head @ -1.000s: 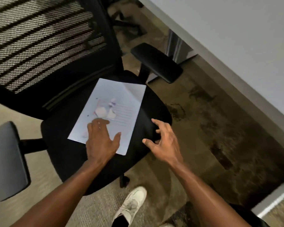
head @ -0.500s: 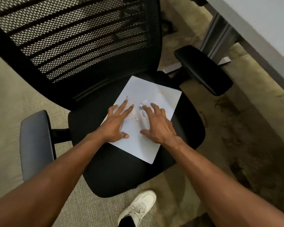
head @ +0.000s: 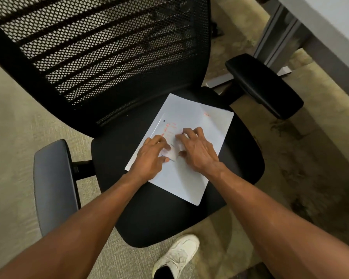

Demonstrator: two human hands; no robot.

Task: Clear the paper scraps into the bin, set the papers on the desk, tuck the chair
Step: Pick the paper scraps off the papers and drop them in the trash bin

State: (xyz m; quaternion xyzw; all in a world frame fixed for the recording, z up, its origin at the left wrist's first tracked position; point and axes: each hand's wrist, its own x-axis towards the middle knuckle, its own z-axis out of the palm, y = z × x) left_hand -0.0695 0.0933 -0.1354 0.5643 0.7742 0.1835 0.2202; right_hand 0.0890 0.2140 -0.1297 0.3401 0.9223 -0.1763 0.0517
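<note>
A black office chair (head: 169,222) with a mesh back fills the middle of the view. White papers (head: 206,125) with faint red print lie on its seat. Small white paper scraps (head: 170,153) sit in a little heap on the papers. My left hand (head: 151,158) and my right hand (head: 197,152) rest on the sheet on either side of the heap, fingers curled inward and pressing the scraps together between them. Part of the heap is hidden under my fingers. The grey desk (head: 330,15) edge shows at the top right.
The chair's left armrest (head: 54,184) and right armrest (head: 264,85) flank the seat. A grey desk leg (head: 274,39) stands behind the right armrest. My white shoe (head: 177,256) is on the beige carpet below the seat. No bin is in view.
Both hands have come onto the sheet and drawn together, fingers curling from flat to cupped around the scraps. The view has swung left and closer over the chair.
</note>
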